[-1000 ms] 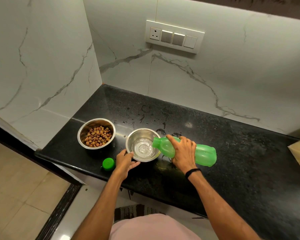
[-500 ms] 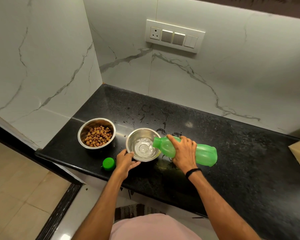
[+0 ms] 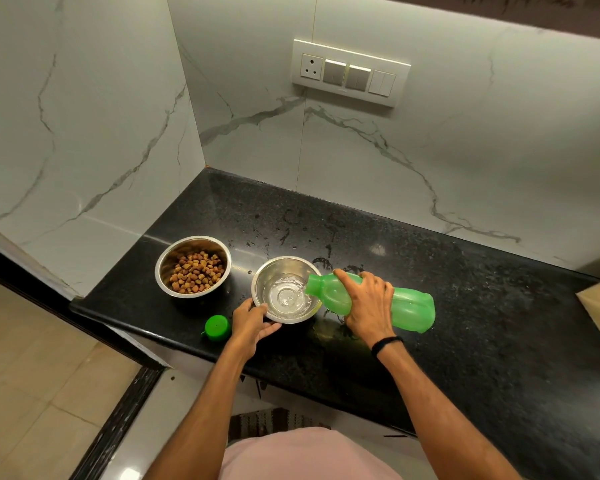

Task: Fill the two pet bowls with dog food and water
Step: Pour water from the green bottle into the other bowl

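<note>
At middle left of the frame, the food bowl (image 3: 201, 242) on the table (image 3: 465, 323) already holds dog food (image 3: 195, 271), so that half looks done. Below it lies the green cap (image 3: 217, 328). The left hand (image 3: 252, 323) grips the near rim of the water bowl (image 3: 284, 263). The right hand (image 3: 368, 306) is wrapped round the tipped green bottle (image 3: 409, 306), mouth over the bowl. The water looks shallow, so more pouring seems needed.

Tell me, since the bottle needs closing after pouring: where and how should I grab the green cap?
Pinch the green cap across its round side wall from above. It sits flat on the counter by the front edge, left of the left hand holding the bowl, so that hand probably reaches it easiest.
</note>
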